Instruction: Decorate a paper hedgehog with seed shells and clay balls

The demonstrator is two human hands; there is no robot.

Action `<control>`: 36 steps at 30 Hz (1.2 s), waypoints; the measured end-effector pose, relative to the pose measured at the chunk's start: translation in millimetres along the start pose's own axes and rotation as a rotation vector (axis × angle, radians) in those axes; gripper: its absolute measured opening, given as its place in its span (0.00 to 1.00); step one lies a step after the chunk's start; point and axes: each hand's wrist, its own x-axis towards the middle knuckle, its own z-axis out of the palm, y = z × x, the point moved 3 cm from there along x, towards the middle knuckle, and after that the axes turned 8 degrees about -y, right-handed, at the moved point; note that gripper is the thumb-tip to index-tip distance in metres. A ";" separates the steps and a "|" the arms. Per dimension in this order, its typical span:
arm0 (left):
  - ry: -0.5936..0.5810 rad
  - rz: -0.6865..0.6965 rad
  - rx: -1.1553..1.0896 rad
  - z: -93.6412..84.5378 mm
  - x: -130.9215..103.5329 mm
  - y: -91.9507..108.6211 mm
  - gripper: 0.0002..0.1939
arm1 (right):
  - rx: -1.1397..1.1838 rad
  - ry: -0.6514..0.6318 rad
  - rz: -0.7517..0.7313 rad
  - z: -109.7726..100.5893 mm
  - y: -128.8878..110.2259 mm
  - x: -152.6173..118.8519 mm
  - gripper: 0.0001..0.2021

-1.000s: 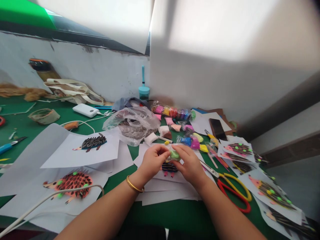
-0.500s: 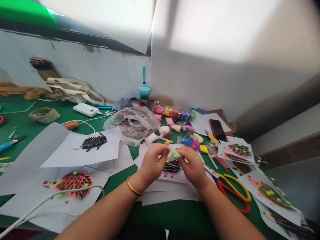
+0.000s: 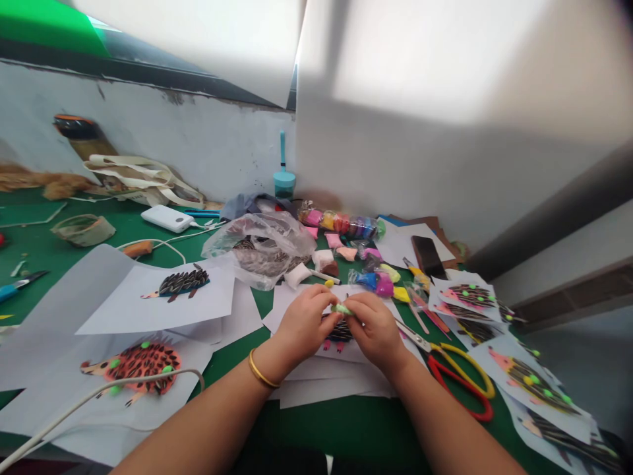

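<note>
- Here are both hands, up close over the paper, and the green lump [image 3: 341, 309] sits right between them, spanning the gap from fingertips to fingertips.
- The left hand [image 3: 305, 326] has thumb and forefinger closed on the lump's left end.
- Over on the other side, the right hand [image 3: 376, 330] pinches its right end, thumb below, forefinger above; the remaining fingers curl in, partly hidden.
- The lump's middle shows pale green and whitish; whether that is a wrapper, I cannot tell.
- Just below the fingertips lies the dark-spined hedgehog picture [image 3: 339, 332], pink feet showing, its sides covered by the hands.
- Just beyond the fingers, there's a small yellow piece [image 3: 329, 284], apart from them.
- Out to the right hand's side, scissors [image 3: 462, 379] with red and yellow handles lie with their blades pointing towards that hand.
- Farther back, colourful clay packets [image 3: 383, 284] are scattered beside a clear plastic bag [image 3: 262, 247], and finished-looking hedgehog sheets [image 3: 537, 382] overlap at far right.
</note>
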 end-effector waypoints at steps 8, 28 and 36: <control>0.119 0.117 0.145 -3.1 -2.6 -0.2 0.01 | -0.011 -0.004 0.046 -3.0 -2.1 3.6 0.06; 0.037 0.153 0.197 3.1 -3.2 3.3 0.04 | -0.157 -0.163 0.033 -3.1 -5.6 5.8 0.05; 0.089 -0.063 -0.106 -7.7 1.1 -2.8 0.04 | -0.028 -0.058 0.081 -12.2 0.0 2.3 0.08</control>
